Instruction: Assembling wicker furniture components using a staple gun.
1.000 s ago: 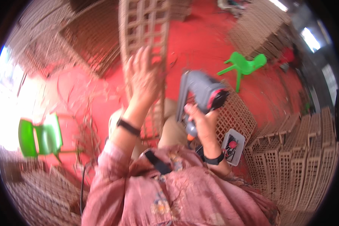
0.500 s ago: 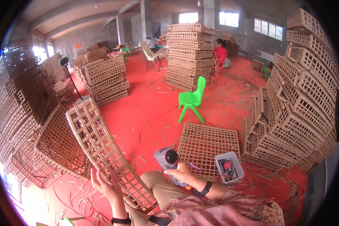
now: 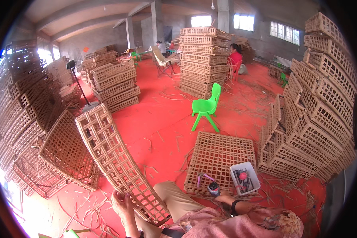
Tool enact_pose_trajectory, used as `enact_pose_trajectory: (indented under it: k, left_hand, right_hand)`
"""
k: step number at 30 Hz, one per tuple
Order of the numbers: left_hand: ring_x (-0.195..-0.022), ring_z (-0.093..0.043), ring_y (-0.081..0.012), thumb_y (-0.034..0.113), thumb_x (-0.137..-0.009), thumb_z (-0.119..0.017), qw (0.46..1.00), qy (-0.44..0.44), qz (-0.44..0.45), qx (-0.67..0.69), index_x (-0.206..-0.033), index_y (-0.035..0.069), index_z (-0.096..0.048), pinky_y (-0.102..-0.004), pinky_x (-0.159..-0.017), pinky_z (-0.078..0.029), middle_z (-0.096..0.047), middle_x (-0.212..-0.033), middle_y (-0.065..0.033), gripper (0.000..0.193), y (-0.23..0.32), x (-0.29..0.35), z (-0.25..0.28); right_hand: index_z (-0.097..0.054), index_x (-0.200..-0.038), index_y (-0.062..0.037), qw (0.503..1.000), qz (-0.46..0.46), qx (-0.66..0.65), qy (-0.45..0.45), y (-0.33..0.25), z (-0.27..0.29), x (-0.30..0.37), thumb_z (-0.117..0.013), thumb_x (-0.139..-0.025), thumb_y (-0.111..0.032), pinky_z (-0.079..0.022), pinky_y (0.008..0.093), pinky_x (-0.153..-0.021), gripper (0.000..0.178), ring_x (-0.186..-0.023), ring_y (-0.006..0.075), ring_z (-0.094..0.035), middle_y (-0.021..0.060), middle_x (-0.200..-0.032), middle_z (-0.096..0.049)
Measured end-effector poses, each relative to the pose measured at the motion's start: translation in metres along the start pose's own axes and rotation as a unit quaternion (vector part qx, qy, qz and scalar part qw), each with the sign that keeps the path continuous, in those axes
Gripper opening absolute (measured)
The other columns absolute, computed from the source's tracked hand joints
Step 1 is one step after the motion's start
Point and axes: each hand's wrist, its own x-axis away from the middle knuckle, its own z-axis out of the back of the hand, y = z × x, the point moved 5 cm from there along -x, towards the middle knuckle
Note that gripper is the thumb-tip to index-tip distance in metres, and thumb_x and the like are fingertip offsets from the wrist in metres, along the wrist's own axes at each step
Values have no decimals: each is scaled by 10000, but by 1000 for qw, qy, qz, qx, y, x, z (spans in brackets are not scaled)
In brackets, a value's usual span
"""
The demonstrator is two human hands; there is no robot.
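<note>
My left hand [image 3: 124,203] grips the near end of a long woven lattice panel [image 3: 115,156] that slants up and away to the left over my knee. My right hand [image 3: 223,197] is low at the right, closed around a grey power tool [image 3: 214,189] resting at the near edge of a flat square lattice crate [image 3: 222,156] on the red floor. A white tray [image 3: 245,177] with small tools lies on that crate's near right corner, and purple-handled pliers [image 3: 203,177] lie beside the tool.
Tall stacks of woven crates [image 3: 321,103] rise at the right, left [image 3: 20,115] and centre back [image 3: 204,59]. A green plastic chair [image 3: 208,106] stands mid-floor. A lattice basket [image 3: 65,152] leans at my left. A person in red [image 3: 236,59] sits far back.
The view has steadied from looking down to looking out across the room. My right hand has lowered the power tool from lap height to the flat crate. My left hand still holds the panel.
</note>
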Motion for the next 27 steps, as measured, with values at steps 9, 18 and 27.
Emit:
enact_pose_trajectory:
  k: [9, 18, 27]
  left_hand:
    - [-723, -639, -141, -59, -808, -687, 987, -44, 43, 148, -1076, 1, -586, -301, -637, -539, -672, -854, -93, 292, 14, -8, -3]
    - [-796, -613, -103, -54, -858, -660, 972, -52, 66, 219, -1201, -4, -557, -256, -681, -522, -660, -901, -55, 362, 4, -2, -2]
    - [-809, -631, -179, -3, -858, -688, 996, -7, 6, 88, -1288, -21, -530, -307, -715, -524, -635, -1049, -128, 458, 17, 8, 4]
  right_hand:
    - [-718, -862, 66, 991, -28, 120, -46, 61, -18, 17, -768, -659, -318, -533, 388, -636, 437, -688, 280, -691, 176, -810, -726]
    - [-714, -1097, -130, 951, 100, 265, -122, 140, -65, -34, -564, -908, -389, -500, 487, -820, 354, -915, 409, -678, 233, -910, -697]
    - [-719, -1082, -108, 932, 196, 288, -105, 151, -65, -34, -623, -870, -349, -510, 446, -764, 335, -858, 329, -696, 168, -893, -723]
